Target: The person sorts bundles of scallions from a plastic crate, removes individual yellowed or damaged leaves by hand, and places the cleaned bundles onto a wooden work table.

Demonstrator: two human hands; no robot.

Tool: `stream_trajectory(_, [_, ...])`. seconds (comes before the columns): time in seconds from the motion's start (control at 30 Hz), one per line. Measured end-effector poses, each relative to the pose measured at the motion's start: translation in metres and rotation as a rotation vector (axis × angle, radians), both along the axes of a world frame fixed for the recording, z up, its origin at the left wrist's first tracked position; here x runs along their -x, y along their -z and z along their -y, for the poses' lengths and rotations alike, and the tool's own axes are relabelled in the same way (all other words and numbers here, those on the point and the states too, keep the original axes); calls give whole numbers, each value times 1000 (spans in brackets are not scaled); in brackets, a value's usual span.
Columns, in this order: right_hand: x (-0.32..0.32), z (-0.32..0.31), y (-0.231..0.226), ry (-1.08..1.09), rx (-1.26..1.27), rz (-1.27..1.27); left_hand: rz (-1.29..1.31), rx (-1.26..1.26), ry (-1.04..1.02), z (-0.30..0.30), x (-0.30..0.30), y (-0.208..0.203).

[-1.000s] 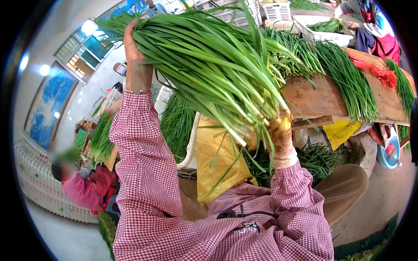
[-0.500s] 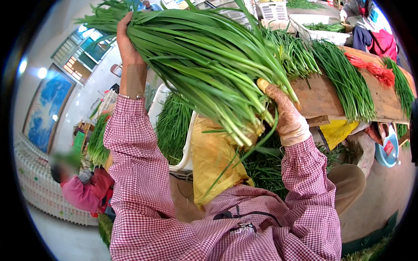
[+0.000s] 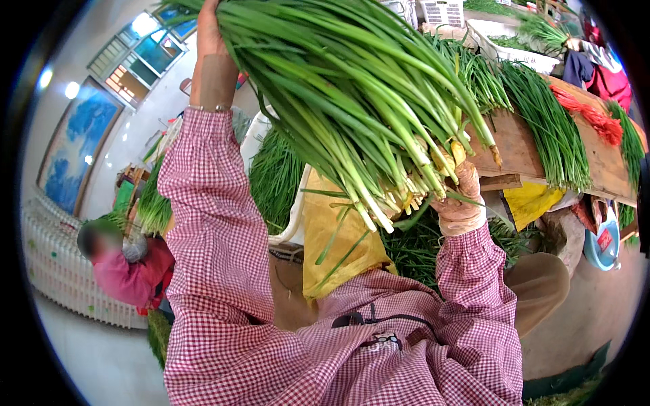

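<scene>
A large bunch of garlic chives (image 3: 352,101) stretches across the upper middle, green leaves to the upper left, pale stem ends to the lower right. My left hand (image 3: 209,34) grips the leafy end, its fingers mostly hidden by the leaves and the picture's top edge. Under the stem ends, my right hand (image 3: 462,206), in a thin stained glove, is closed around the lower part of the bunch; yellow fingertip covers show among the stems. One stem with a brownish tip sticks out to the right. Loose leaves dangle below the bunch.
A wooden bench (image 3: 525,145) on the right carries chive bunches (image 3: 545,128) and red ties (image 3: 589,116). Beside my left forearm stands a white crate (image 3: 292,227) of chives. Yellow cloth (image 3: 338,250) lies before me. A blue basin (image 3: 602,242) hangs right. People work left and far right.
The bunch has tilted and come closer, its stem ends now fanned toward me. My right hand has moved slightly lower and further right, under the ends. My left hand has risen slightly.
</scene>
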State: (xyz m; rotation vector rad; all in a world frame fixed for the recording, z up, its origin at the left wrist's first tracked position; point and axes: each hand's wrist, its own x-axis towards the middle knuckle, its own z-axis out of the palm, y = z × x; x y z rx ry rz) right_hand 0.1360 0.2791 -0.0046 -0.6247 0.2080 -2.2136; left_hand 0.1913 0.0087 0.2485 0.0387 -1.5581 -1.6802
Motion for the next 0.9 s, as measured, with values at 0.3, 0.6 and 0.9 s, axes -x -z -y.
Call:
stream_trajectory(0.3, [-4, -54, 65, -97, -159, -339, -94, 276, -82, -6, 8, 6])
stream_trajectory(0.6, [27, -15, 121, 109, -1258, -816, -179, -72, -76, 57, -22, -46])
stream_trajectory(0.9, [0, 78, 15, 83, -194, -197, -155, -25, -34, 80, -24, -30])
